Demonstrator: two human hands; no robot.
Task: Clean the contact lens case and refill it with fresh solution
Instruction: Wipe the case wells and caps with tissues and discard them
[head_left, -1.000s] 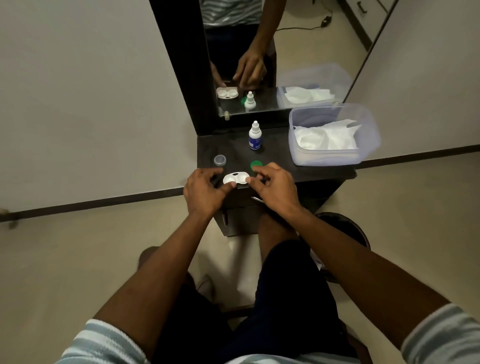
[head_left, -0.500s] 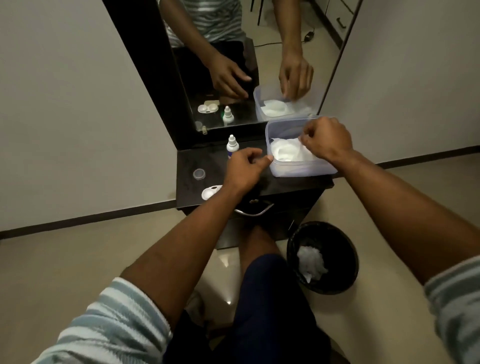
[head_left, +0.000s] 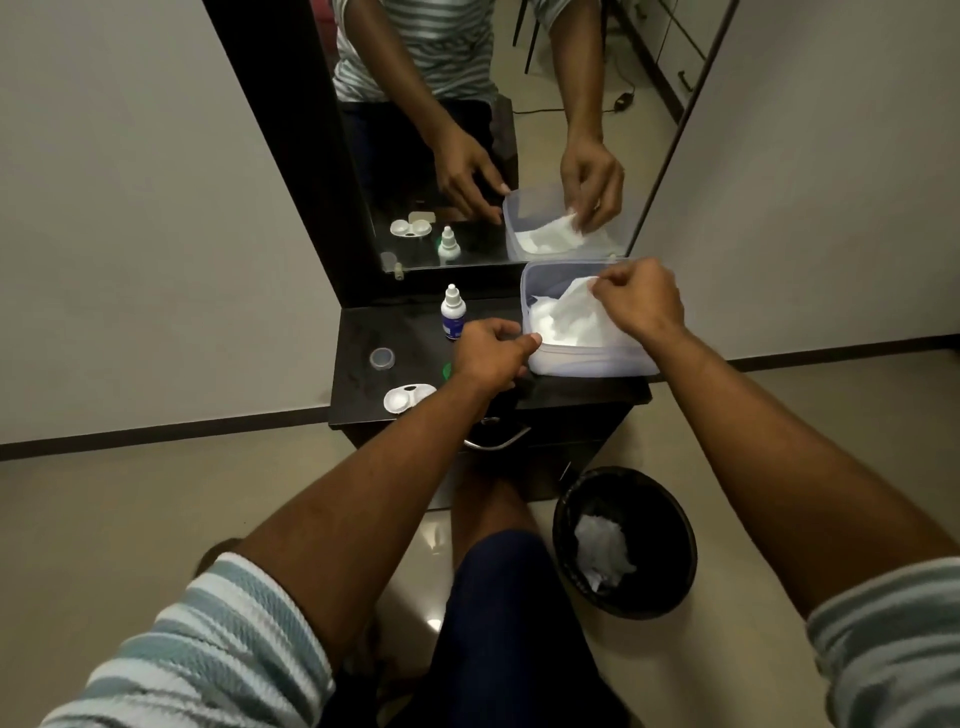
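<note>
Fig. legend, head view. Lens case (head_left: 409, 398) lay open on the desk (head_left: 363, 332) near its front edge, at approx. 7 o'clock from the bottle (head_left: 453, 313); both wells uncovered. One well looked pale, the other showed a dark spot; whether liquid remained inside could not be told. A clear cap (head_left: 382, 358) sat at 11 o'clock from the case, well apart; a green cap (head_left: 447, 370) was only partly visible beside the left hand (head_left: 491, 352).

Right hand (head_left: 641, 299) pinched a white tissue (head_left: 563, 317) at its raised corner, over the plastic tub (head_left: 587, 364); grip narrow, thumb and fingertips closed on the sheet. Left hand rested against the tub's near-left rim w/ fingers curled and thumb tip on the rim; appeared to steady the tub, but whether the grip truly closed round the rim could not be told.

Progress (judged): caps off, case opened; tissue being fetched, prob. for wiping the wells. Wiping, refill w/ fresh solution and recapping not yet done. A crumpled tissue (head_left: 602, 553) lay in the bin (head_left: 675, 525) on the floor at 5 o'clock from the desk.

Labels: bottle carried a blue label w/ pale print, too small to read. No brand or other writing legible anywhere.
</note>
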